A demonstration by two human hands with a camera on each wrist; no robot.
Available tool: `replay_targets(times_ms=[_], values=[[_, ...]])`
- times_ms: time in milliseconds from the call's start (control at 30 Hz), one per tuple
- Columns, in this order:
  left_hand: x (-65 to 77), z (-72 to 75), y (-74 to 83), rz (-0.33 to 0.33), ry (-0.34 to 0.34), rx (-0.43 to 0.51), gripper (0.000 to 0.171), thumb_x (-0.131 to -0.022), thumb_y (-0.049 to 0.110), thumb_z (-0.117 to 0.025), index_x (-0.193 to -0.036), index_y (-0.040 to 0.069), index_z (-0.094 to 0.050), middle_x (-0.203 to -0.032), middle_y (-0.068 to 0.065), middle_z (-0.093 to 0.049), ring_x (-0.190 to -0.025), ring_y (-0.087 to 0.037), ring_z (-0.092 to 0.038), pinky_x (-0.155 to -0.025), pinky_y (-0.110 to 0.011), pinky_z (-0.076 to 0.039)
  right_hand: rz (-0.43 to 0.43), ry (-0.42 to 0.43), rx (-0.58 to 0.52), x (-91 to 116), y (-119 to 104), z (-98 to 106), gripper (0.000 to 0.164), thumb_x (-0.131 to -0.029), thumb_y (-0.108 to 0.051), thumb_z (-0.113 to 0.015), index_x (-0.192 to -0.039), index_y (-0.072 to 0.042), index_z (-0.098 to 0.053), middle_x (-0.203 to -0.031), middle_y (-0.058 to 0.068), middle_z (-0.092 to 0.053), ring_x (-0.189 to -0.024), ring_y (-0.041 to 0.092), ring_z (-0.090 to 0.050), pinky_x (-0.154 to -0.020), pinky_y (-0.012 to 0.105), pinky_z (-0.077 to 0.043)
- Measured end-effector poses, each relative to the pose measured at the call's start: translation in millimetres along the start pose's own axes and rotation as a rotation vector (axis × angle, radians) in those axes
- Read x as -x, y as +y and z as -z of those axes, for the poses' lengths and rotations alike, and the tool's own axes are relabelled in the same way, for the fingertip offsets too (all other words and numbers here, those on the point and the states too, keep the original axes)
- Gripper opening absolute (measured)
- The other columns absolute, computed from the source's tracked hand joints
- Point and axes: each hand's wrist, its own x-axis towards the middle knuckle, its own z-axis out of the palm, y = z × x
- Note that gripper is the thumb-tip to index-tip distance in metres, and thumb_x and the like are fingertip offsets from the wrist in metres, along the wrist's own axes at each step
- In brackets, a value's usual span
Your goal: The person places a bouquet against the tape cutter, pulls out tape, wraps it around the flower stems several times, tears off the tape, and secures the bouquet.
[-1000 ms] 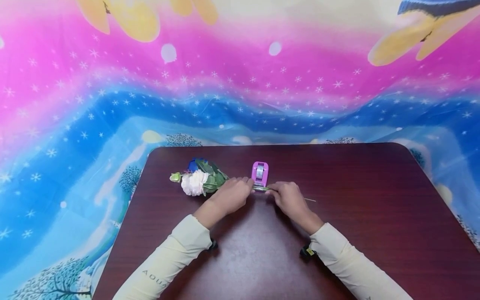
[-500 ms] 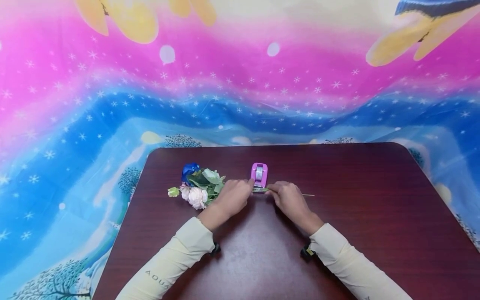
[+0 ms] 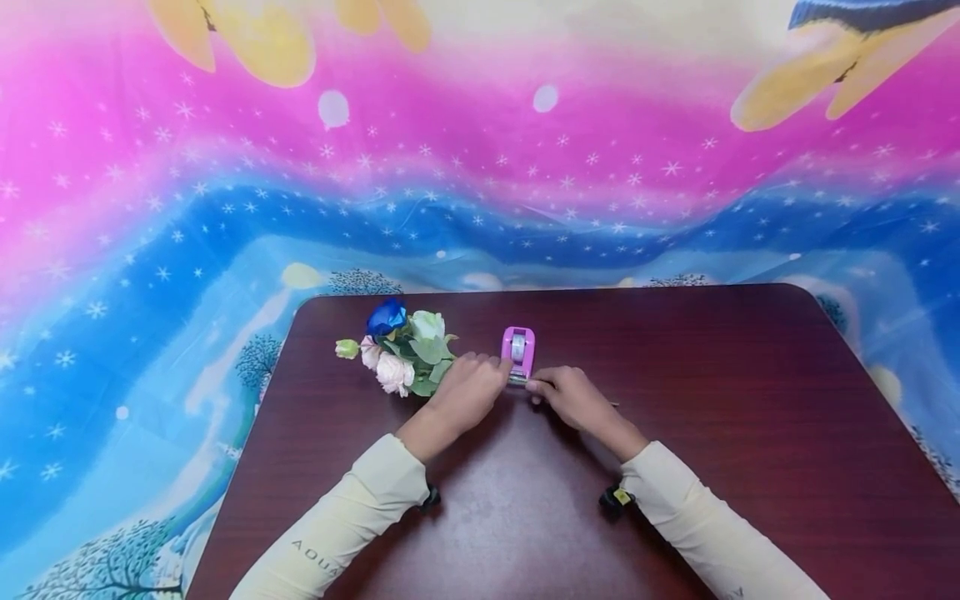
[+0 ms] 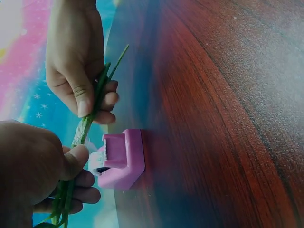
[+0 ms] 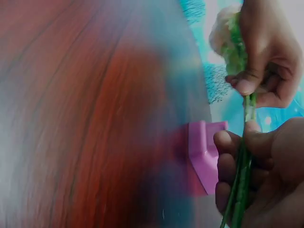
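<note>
A bunch of flowers lies crosswise in both hands, with a blue rose [image 3: 386, 318], pale pink blooms [image 3: 393, 373] and a whitish-green bloom [image 3: 427, 325] at its left end. My left hand [image 3: 467, 393] grips the green stems just below the leaves. My right hand [image 3: 579, 402] pinches them farther along, thumb on top. Between the hands, a shiny band of clear tape [image 4: 80, 131] wraps the stems [image 5: 243, 178]. Just beyond the hands stands a pink tape dispenser [image 3: 518, 350] with a roll in it; the fingers partly cover its near end in the head view.
The dark red-brown table [image 3: 720, 400] has rounded far corners. Behind it hangs a colourful printed cloth [image 3: 480, 167]. A small dark device [image 3: 617, 502] sits under each wrist.
The bunch has turned about its stems: the blue rose, half hidden at first, dipped and then rose to the top. My right hand has shifted slightly left along the stems.
</note>
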Motion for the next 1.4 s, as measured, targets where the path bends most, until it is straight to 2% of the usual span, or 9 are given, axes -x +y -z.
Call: replay_targets(times_ms=[100,267,433,667,867,967,1100,1233,1400], values=[[-0.2,-1.0,0.1,-0.008,0.004,-0.01,0.016,-0.09,0.011,-0.072,-0.105,0.012,-0.066,-0.085,-0.002,-0.072,-0.074,-0.019,-0.068,-0.066,-0.032,-0.051,-0.028,0.019,-0.015,1.0,-3.1,1.8,0.02,-0.1,-0.02,-0.065,-0.1,-0.006,-0.08,-0.08,0.004,-0.076,-0.077,0.013,-0.067,-0.082,0.038,-0.056],[-0.8,-4.3,-0.5,-0.013,0.002,-0.004,0.025,-0.087,0.013,-0.074,-0.11,0.012,-0.064,-0.088,-0.002,-0.07,-0.076,-0.019,-0.069,-0.067,-0.032,-0.052,-0.024,0.14,0.026,3.5,-3.0,0.0,0.02,-0.093,-0.021,-0.075,-0.106,-0.007,-0.081,-0.097,0.009,-0.08,-0.095,0.024,-0.076,-0.088,0.046,-0.059],[-2.3,-3.6,-1.3,-0.017,-0.047,0.008,0.032,-0.087,0.015,-0.075,-0.115,0.008,-0.059,-0.087,-0.003,-0.069,-0.073,-0.019,-0.067,-0.064,-0.032,-0.051,0.004,0.202,0.034,4.3,-0.1,-1.7,0.02,-0.09,-0.02,-0.078,-0.105,-0.008,-0.082,-0.098,0.009,-0.08,-0.094,0.025,-0.076,-0.084,0.046,-0.059],[-7.0,3.1,-0.9,0.061,-0.199,0.204,0.026,-0.106,0.029,-0.055,-0.114,0.007,-0.066,-0.094,-0.004,-0.071,-0.085,-0.021,-0.07,-0.075,-0.036,-0.054,0.065,0.272,0.09,5.1,3.9,-3.6,0.018,-0.088,-0.018,-0.08,-0.102,-0.008,-0.082,-0.09,0.006,-0.079,-0.083,0.022,-0.069,-0.075,0.041,-0.057],[-9.7,4.6,-0.9,0.136,-0.278,0.354,0.02,-0.1,0.008,-0.06,-0.118,0.004,-0.066,-0.1,-0.009,-0.071,-0.091,-0.024,-0.071,-0.079,-0.038,-0.058,0.145,0.33,0.104,6.8,6.5,-4.9,0.018,-0.087,-0.016,-0.081,-0.101,-0.006,-0.082,-0.08,0.003,-0.075,-0.076,0.016,-0.063,-0.068,0.033,-0.054],[-9.5,1.6,-0.9,0.161,-0.274,0.41,0.018,-0.096,0.002,-0.061,-0.114,0.004,-0.065,-0.096,-0.008,-0.072,-0.086,-0.024,-0.071,-0.074,-0.038,-0.059,0.171,0.343,0.101,7.4,7.1,-5.7,0.017,-0.086,-0.015,-0.081,-0.1,-0.006,-0.082,-0.079,0.002,-0.075,-0.075,0.014,-0.061,-0.067,0.03,-0.053],[-9.1,-0.8,-0.9,0.189,-0.225,0.43,0.009,-0.094,0.002,-0.065,-0.101,0.007,-0.065,-0.086,-0.005,-0.073,-0.077,-0.025,-0.071,-0.066,-0.04,-0.057,0.166,0.334,0.093,8.0,6.9,-6.7,0.018,-0.085,-0.014,-0.082,-0.101,-0.006,-0.082,-0.081,0.002,-0.076,-0.076,0.014,-0.061,-0.067,0.03,-0.053],[-8.1,-1.9,-0.1,0.223,-0.165,0.435,0.01,-0.091,0.001,-0.069,-0.093,0.01,-0.065,-0.082,-0.003,-0.073,-0.074,-0.025,-0.071,-0.064,-0.042,-0.056,0.1,0.273,0.076,7.2,5.1,-6.4,0.02,-0.088,-0.017,-0.08,-0.105,-0.006,-0.08,-0.089,0.004,-0.077,-0.083,0.017,-0.064,-0.074,0.035,-0.055],[-5.3,-5.4,1.3,0.252,-0.11,0.414,0.012,-0.089,0.001,-0.072,-0.094,0.01,-0.065,-0.081,-0.003,-0.074,-0.075,-0.026,-0.072,-0.064,-0.043,-0.057,0.013,0.164,0.038,3.6,2.6,-2.1,0.017,-0.095,-0.022,-0.073,-0.107,-0.011,-0.077,-0.1,0.004,-0.077,-0.091,0.017,-0.066,-0.082,0.039,-0.056]])
